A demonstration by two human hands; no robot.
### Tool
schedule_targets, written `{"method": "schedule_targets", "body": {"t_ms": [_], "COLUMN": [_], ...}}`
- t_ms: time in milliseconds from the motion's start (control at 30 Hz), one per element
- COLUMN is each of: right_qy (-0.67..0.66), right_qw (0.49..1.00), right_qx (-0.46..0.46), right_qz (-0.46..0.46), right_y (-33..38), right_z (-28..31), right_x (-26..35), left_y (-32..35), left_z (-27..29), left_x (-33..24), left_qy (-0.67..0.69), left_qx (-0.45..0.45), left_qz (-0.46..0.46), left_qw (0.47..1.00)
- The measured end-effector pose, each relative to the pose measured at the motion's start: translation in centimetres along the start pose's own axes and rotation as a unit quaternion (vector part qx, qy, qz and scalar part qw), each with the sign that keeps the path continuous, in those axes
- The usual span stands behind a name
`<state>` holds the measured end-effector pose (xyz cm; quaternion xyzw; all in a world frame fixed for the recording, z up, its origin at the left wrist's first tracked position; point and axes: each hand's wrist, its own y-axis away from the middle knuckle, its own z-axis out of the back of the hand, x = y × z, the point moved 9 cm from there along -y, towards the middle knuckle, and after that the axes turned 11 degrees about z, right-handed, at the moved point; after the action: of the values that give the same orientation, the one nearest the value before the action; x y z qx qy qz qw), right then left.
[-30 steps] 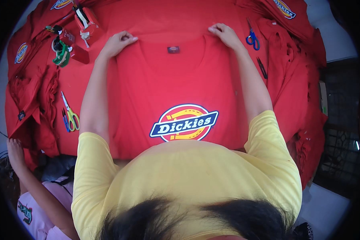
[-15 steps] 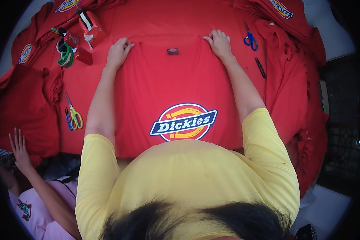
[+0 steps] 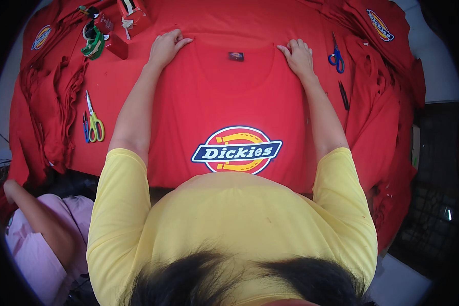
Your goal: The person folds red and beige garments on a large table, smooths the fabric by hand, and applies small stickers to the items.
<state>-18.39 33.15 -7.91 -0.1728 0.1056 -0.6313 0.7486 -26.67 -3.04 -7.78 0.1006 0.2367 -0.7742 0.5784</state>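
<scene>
A red T-shirt (image 3: 229, 104) lies flat in front of me, its scooped neckline at the far end. A small dark label (image 3: 236, 56) sits inside the neck, and a round blue, white and yellow print (image 3: 237, 150) is near my body. My left hand (image 3: 167, 48) is closed at the left shoulder corner, thumb stretched along the edge. At the opposite shoulder corner, my right hand (image 3: 298, 56) has its fingers bent and pinched on the cloth. Both forearms rest along the shirt's sides.
Yellow-handled scissors (image 3: 94, 125) and small blue snips (image 3: 85, 127) lie left. Farther off stand a green tape dispenser (image 3: 93, 43) and red boxes (image 3: 116, 47). Blue scissors (image 3: 336, 58), black snips (image 3: 343, 96) and piled red garments (image 3: 375, 97) lie right. A person in pink (image 3: 48, 239) is lower left.
The neckline shows wider and rounder between my hands, which still hold the shoulders. The view has shifted slightly. At left, the other person's raised hand has dropped from sight and the red cloth there has moved.
</scene>
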Motion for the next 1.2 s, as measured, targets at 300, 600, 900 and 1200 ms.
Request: {"method": "schedule_targets", "body": {"t_ms": [300, 600, 900, 1200], "right_qy": [-0.297, -0.220, -0.196, -0.083], "right_qw": [0.954, 0.953, 0.976, 0.988], "right_qx": [0.025, 0.199, -0.085, -0.016], "right_qz": [-0.016, 0.058, 0.054, 0.131], "right_y": [2.5, 9.3, 3.5, 2.7], "right_z": [2.3, 3.5, 5.7, 0.1], "right_x": [-0.8, 3.5, 4.0, 3.1], "left_y": [1.1, 10.0, 5.0, 5.5], "left_z": [1.0, 2.0, 2.9, -1.9], "left_x": [2.3, -1.3, -2.2, -0.9], "left_qy": [0.300, 0.067, 0.075, -0.137], "left_qx": [0.193, 0.286, 0.060, 0.022], "left_qz": [0.070, -0.015, 0.000, -0.027], "left_qw": [0.931, 0.956, 0.995, 0.990]}}
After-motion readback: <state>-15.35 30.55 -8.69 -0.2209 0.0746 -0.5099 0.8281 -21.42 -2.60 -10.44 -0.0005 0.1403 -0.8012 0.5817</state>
